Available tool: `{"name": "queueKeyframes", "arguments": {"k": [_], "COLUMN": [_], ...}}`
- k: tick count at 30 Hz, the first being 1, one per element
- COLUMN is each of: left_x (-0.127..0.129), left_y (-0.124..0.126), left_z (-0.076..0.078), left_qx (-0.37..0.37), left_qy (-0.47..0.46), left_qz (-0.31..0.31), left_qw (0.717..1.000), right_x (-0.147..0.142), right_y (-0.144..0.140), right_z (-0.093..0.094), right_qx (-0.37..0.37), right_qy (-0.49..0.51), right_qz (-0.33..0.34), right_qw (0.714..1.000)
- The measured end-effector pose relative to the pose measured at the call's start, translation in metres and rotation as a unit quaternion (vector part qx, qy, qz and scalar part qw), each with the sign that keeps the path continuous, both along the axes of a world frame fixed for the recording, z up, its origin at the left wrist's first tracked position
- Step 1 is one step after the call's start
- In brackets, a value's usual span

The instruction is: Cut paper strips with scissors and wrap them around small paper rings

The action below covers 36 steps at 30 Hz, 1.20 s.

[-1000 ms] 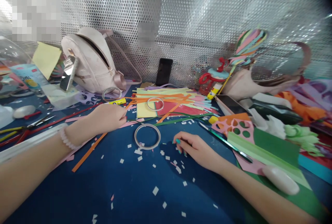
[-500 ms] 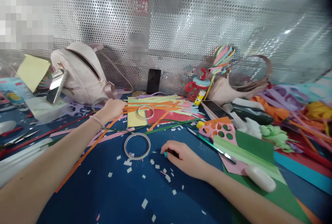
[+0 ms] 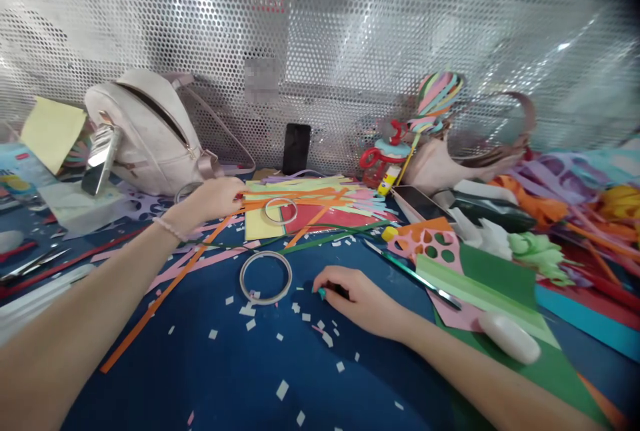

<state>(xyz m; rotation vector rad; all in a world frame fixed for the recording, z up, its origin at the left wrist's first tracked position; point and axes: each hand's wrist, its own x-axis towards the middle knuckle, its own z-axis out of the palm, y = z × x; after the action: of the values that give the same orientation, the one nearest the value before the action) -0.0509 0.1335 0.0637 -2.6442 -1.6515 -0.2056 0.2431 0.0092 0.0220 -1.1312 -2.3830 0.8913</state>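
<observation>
My left hand (image 3: 223,196) reaches to the left end of a spread of paper strips. Its fingers are bent and pinched on the ends of orange paper strips (image 3: 287,199); the fingertips are partly hidden. My right hand (image 3: 350,291) rests on the blue table, fingers loosely curled around a dark hollow with no held thing visible. A teal spot shows at its thumb tip, probably a nail. Between the hands lies a large roll of tape (image 3: 244,278). A smaller tape ring (image 3: 269,211) sits on the strips, over yellow and red sheets (image 3: 254,228).
A teal pen (image 3: 415,274), a white computer mouse (image 3: 510,338) and green paper (image 3: 500,278) lie right. Scissors (image 3: 37,261) are at left. A backpack (image 3: 150,138), a dark phone (image 3: 297,148) and a glue stick (image 3: 389,180) stand at the back. White paper scraps (image 3: 283,390) dot the table.
The view has shifted slightly, so the backpack and the phone appear higher. My left hand stays at the strip ends, and my right hand keeps its curled pose on the table.
</observation>
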Motion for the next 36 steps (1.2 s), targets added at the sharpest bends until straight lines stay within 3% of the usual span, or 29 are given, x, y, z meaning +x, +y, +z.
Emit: {"name": "queueKeyframes", "arguments": {"k": [5, 8, 26, 32, 36], "left_x": [0.054, 0.07, 0.078, 0.075, 0.063], "left_y": [-0.032, -0.045, -0.046, -0.044, -0.03], "left_z": [-0.011, -0.021, -0.037, -0.025, -0.014], "left_qx": [-0.082, -0.081, -0.09, -0.102, -0.152], "left_qy": [-0.029, -0.044, -0.089, -0.156, -0.233], "left_qz": [-0.106, -0.1, -0.097, -0.069, -0.024], "left_qw": [0.99, 0.991, 0.987, 0.98, 0.96], "right_x": [0.0, 0.0, 0.0, 0.0, 0.001], "right_y": [-0.001, -0.002, -0.001, -0.001, -0.001], "right_z": [0.001, 0.001, 0.002, 0.001, 0.001], "right_qx": [-0.005, -0.003, -0.002, -0.004, -0.002], "right_qy": [0.0, 0.003, -0.002, 0.001, 0.004], "right_qz": [-0.001, 0.002, 0.002, 0.005, 0.008], "right_qw": [1.0, 1.0, 1.0, 1.0, 1.0]}}
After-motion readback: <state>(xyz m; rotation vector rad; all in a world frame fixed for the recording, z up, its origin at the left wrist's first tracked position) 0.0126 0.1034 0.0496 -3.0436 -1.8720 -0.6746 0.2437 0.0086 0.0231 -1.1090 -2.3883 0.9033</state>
